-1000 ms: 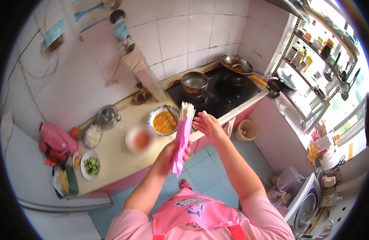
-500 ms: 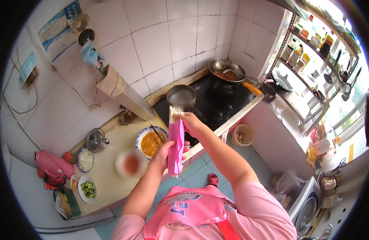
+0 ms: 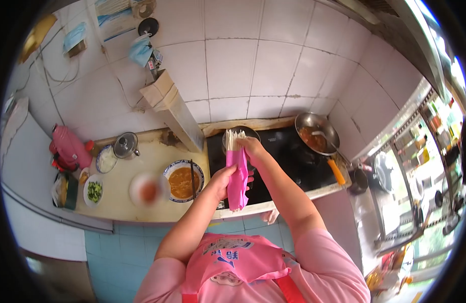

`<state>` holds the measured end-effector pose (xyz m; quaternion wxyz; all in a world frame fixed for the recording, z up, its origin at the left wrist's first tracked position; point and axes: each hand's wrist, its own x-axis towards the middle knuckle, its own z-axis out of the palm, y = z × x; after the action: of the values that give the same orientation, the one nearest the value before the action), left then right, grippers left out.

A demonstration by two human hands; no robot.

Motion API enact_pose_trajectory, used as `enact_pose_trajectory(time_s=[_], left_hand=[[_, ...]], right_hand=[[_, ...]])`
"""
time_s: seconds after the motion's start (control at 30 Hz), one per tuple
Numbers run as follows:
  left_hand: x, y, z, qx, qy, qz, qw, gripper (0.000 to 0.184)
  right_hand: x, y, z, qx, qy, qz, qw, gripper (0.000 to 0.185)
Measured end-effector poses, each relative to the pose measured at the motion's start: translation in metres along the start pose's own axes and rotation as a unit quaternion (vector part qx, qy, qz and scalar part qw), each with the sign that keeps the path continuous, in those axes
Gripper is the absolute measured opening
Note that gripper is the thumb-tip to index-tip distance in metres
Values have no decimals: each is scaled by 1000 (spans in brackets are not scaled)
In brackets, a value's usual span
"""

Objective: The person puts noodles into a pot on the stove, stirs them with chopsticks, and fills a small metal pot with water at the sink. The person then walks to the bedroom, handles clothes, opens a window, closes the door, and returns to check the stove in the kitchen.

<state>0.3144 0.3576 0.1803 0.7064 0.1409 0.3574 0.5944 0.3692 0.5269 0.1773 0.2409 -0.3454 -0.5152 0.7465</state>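
Hob (image 3: 279, 144), back-right corner: blocked by wok (image 3: 325, 126) | passage left between wok and right hand (image 3: 251, 147) | counter (image 3: 111, 208), back-right corner: obstructed by column (image 3: 184, 121) | right edge: occupied by bowl (image 3: 169, 174)

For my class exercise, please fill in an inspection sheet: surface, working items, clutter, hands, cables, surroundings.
Surface: pale counter, with a black stovetop on its right.
Working items: pink packet, pale sticks showing at its upper end.
Clutter: on the counter, a bowl of orange food with chopsticks across it, a blurred bowl, a plate of green pieces, a pink flask; on the stovetop, a frying pan and a part-hidden pot.
Hands: left hand grips the packet; right hand is at the sticks' upper end, grip unclear.
Cables: thin wires on the tiled wall.
Surroundings: face masks hanging at that wall; blue floor.
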Motion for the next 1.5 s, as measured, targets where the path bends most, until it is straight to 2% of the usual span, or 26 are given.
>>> enact_pose_trajectory(time_s=[0.13,0.23,0.47,0.5,0.57,0.67,0.7,0.8,0.93,1.03,1.07,1.27,1.33,1.5], left_hand=[[28,-8,8,-15,18,38,999,46],[37,-6,7,-3,35,46,998,45],[47,2,4,21,75,57,995,40],[46,2,3,24,73,44,996,39],[47,1,2,26,74,32,996,38],[48,-3,5,75,120,48,989,37],[50,-3,4,84,123,48,988,37],[51,-3,0,97,130,51,985,38],[43,1,-1,108,132,39,985,42],[31,4,-1,114,114,37,986,43],[27,4,1,116,100,37,987,43],[24,1,-13,85,84,31,992,38],[25,-1,-24,67,104,-17,992,34],[23,-6,-36,62,130,-34,989,32]], right_hand=[[20,-20,-20,-31,-28,24,999,18],[47,-26,-26,66,-32,54,996,23],[92,-29,-37,87,-62,99,989,29],[94,-30,-37,84,-66,103,989,29],[99,-32,-39,101,0,95,990,29],[101,-32,-43,167,-19,109,980,29],[94,-39,-37,197,4,110,974,28],[100,-30,-36,182,-43,113,976,23],[107,-22,-37,193,-48,100,975,23],[108,-41,-38,227,44,100,968,27],[107,-45,-37,228,45,101,967,27],[133,-58,-60,254,80,5,964,31],[143,-66,-71,259,86,-3,962,30],[167,-92,-93,232,168,-88,954,26]])
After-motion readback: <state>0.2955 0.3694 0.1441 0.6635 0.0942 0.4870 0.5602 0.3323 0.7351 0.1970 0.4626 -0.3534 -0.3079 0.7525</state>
